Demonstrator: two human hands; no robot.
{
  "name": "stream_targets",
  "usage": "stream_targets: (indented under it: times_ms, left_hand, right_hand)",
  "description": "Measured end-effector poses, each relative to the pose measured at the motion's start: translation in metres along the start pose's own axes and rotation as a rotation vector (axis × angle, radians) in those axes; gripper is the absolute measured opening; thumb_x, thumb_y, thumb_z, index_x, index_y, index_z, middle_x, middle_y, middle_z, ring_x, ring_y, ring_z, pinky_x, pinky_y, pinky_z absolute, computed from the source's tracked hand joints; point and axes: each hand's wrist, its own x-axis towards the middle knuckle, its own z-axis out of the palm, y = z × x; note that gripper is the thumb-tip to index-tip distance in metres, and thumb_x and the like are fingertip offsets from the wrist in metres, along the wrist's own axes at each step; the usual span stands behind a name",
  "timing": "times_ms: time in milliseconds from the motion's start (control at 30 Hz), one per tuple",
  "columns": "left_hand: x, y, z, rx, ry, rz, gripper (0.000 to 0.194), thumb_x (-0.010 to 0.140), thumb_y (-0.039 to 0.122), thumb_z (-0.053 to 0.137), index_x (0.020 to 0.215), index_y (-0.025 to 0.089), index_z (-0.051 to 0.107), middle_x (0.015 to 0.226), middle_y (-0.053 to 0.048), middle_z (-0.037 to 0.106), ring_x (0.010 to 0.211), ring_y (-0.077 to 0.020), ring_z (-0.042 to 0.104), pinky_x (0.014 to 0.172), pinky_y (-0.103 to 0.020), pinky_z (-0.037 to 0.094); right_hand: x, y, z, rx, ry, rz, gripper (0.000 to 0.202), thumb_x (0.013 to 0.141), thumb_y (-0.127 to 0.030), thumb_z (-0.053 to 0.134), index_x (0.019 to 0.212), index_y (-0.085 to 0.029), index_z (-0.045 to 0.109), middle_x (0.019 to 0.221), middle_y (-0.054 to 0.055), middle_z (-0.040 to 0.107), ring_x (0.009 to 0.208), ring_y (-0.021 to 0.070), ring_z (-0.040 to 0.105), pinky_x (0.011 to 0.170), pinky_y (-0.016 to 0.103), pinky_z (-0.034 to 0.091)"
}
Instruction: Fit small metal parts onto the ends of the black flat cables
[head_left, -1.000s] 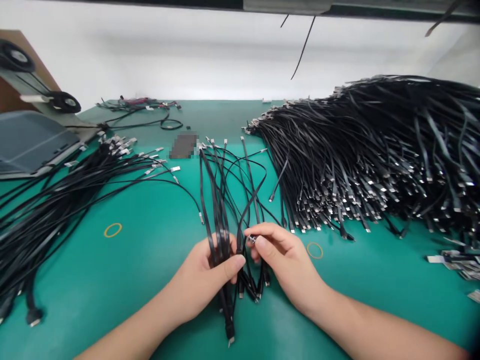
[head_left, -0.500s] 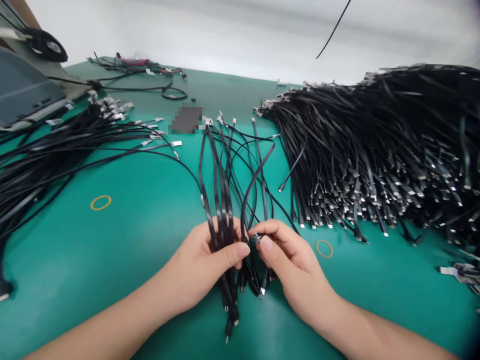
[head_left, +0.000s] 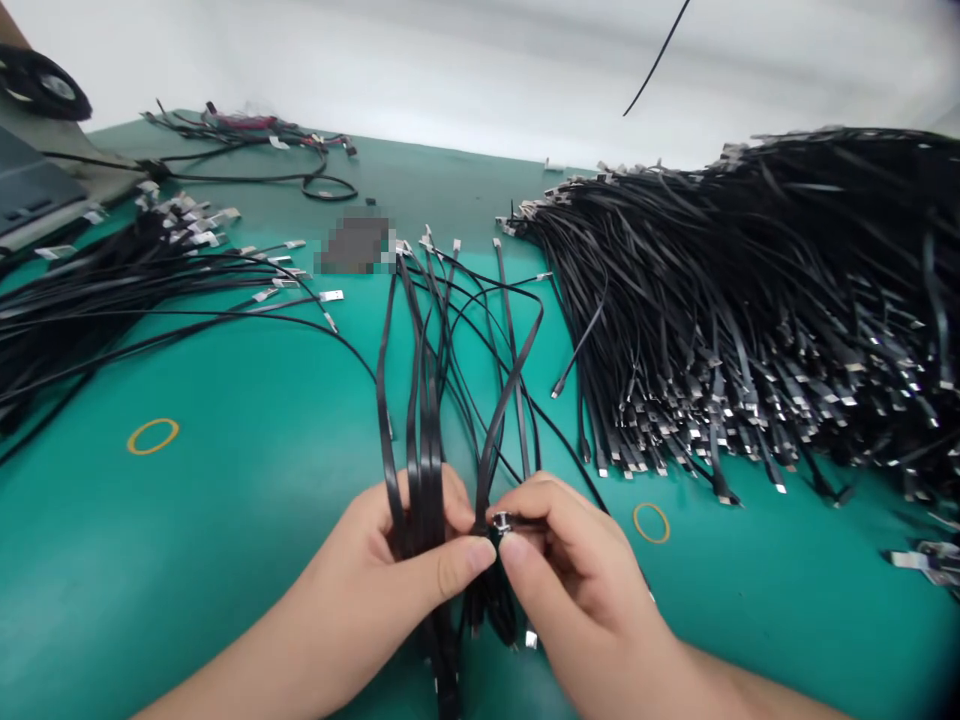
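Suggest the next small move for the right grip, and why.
I'd probably have the right grip ease the shiny metal part toward the nearest black cable: the part is pinched close beside that cable, which the left grip holds near its thumb tip.

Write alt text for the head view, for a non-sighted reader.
The left hand grips several black cables over a green table while the right hand pinches a small shiny piece beside them. A large cable heap lies right, a smaller heap left.
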Motion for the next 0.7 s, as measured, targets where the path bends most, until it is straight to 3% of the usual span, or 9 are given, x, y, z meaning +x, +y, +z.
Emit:
stream_targets:
  times_ms: [200,367,500,600,700]
  left_hand:
    - [0.0003,0.004,0.0018,0.046,0.015,-0.015,0.024,0.075,0.029,0.075,0.07,0.02,0.053,0.065,0.005,0.047,0.059,-0.0108,0.044,0.054,-0.021,0.04]
    - [-0.0021,0.0015,-0.0005,0.026,-0.01,-0.027,0.026,0.078,0.026,0.073,0.07,0.02,0.049,0.067,0.006,0.043,0.059,-0.009,0.04,0.055,-0.021,0.037]
    - [-0.0042,-0.0031,-0.005,-0.006,-0.025,-0.074,0.026,0.08,0.03,0.073,0.075,0.021,0.049,0.071,0.006,0.043,0.061,-0.0097,0.043,0.056,-0.023,0.037]
    - [-0.0053,-0.0031,-0.0075,0.001,0.027,-0.079,0.029,0.077,0.033,0.077,0.075,0.022,0.05,0.074,0.005,0.048,0.064,-0.0108,0.046,0.057,-0.023,0.038]
    - [-0.0049,0.0001,-0.0077,-0.101,0.021,-0.116,0.028,0.078,0.036,0.076,0.079,0.023,0.051,0.065,0.006,0.049,0.057,-0.0108,0.045,0.053,-0.023,0.036]
  right_hand:
    - [-0.0028,-0.0002,0.0,-0.023,0.029,-0.007,0.013,0.096,-0.027,0.054,0.09,-0.022,0.064,0.076,0.0,0.053,0.058,0.01,0.044,0.049,0.023,0.036]
    - [-0.0016,-0.002,-0.0032,-0.056,-0.011,-0.001,0.016,0.097,-0.03,0.053,0.091,-0.022,0.065,0.076,0.001,0.056,0.062,0.0121,0.05,0.052,0.025,0.038]
    - [-0.0005,-0.0022,-0.0043,-0.102,-0.024,-0.007,0.014,0.097,-0.029,0.053,0.093,-0.022,0.064,0.072,-0.001,0.056,0.057,0.0104,0.049,0.05,0.024,0.037]
    - [-0.0019,-0.0019,-0.0055,-0.118,-0.023,-0.015,0.011,0.098,-0.027,0.052,0.094,-0.023,0.061,0.067,-0.003,0.054,0.053,0.0091,0.046,0.048,0.023,0.036]
    - [-0.0015,-0.0001,-0.0082,-0.137,-0.03,-0.085,0.009,0.098,-0.024,0.051,0.095,-0.024,0.059,0.074,-0.002,0.058,0.06,0.0097,0.051,0.054,0.022,0.04]
